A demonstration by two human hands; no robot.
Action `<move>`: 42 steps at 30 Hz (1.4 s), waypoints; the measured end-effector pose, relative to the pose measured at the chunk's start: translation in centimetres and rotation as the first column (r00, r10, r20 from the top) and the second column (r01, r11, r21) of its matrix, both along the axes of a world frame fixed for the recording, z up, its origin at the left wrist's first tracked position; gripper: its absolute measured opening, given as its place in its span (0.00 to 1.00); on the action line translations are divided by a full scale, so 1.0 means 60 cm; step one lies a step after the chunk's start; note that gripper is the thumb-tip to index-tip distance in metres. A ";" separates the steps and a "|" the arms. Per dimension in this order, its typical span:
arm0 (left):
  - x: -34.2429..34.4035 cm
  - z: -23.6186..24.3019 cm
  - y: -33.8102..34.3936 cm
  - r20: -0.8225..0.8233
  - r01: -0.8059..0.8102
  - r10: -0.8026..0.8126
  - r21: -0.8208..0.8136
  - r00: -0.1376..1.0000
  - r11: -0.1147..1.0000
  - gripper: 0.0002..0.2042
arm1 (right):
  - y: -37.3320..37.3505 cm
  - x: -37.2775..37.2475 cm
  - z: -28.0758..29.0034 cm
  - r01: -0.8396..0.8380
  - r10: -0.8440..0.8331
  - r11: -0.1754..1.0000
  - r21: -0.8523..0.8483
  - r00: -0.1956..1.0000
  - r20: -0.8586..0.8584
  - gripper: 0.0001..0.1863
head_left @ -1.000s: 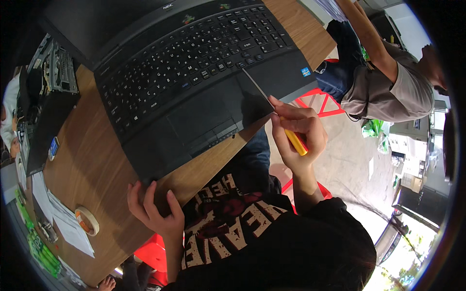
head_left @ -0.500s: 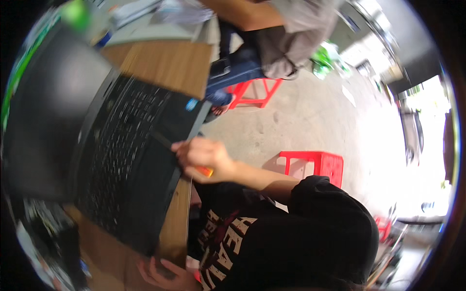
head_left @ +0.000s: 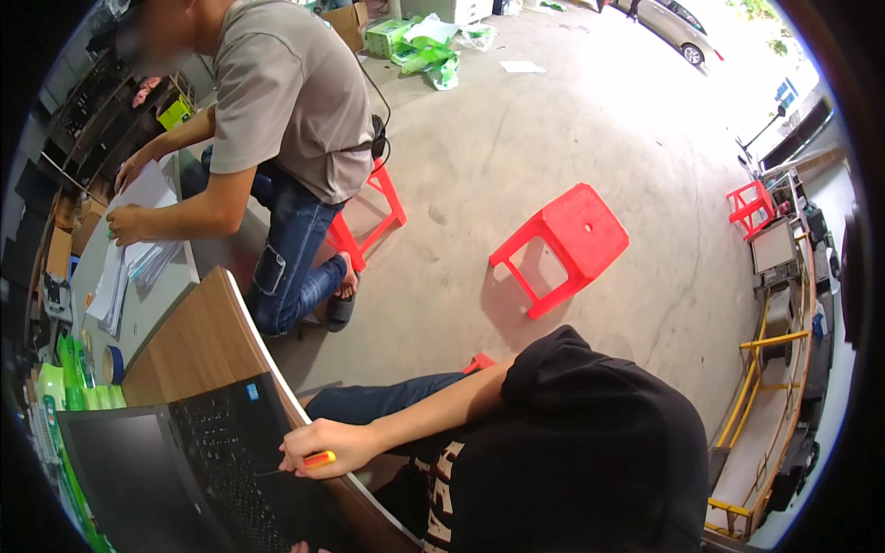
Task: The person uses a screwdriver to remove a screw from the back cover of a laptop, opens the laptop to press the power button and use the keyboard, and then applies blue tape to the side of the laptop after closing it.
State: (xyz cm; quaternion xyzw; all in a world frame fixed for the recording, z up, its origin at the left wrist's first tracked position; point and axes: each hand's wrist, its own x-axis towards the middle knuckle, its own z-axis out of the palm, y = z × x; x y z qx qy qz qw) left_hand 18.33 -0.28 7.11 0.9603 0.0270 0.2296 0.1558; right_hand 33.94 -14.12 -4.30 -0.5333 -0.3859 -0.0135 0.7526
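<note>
An open black laptop lies on the brown wooden table in front of me, its screen dark. My right hand is closed round a screwdriver with a yellow and red handle. The hand is over the laptop's near edge by the palm rest, and the thin dark shaft points left across the palm rest. Whether its tip touches the laptop I cannot make out. Of my left hand only a bit of the fingers shows at the lower edge, beside the laptop; the rest is out of sight.
Across the table a person in a grey-brown shirt handles a stack of papers. Blue tape and green packages are at the left. A red stool stands on the concrete floor; metal racks line the right.
The view has swung up and right, so the laptop now sits lower left and the other person shows more fully. My left hand has mostly left the picture. The screwdriver stays in my right hand.
</note>
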 end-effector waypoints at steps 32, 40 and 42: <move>0.136 -0.050 0.069 -0.285 0.365 -0.354 -0.017 0.891 0.931 0.27 | -0.270 0.078 0.045 0.635 -0.454 0.767 0.096 0.642 -0.618 0.11; 0.143 -0.058 0.077 -0.274 0.250 -0.230 0.043 0.934 0.967 0.20 | -0.136 0.104 0.107 0.091 -0.112 0.993 -0.068 0.900 -0.421 0.24; 0.152 -0.069 0.098 -0.344 0.276 -0.264 -0.015 0.901 0.961 0.25 | -0.114 0.099 0.100 0.046 -0.064 0.998 -0.054 0.908 -0.415 0.23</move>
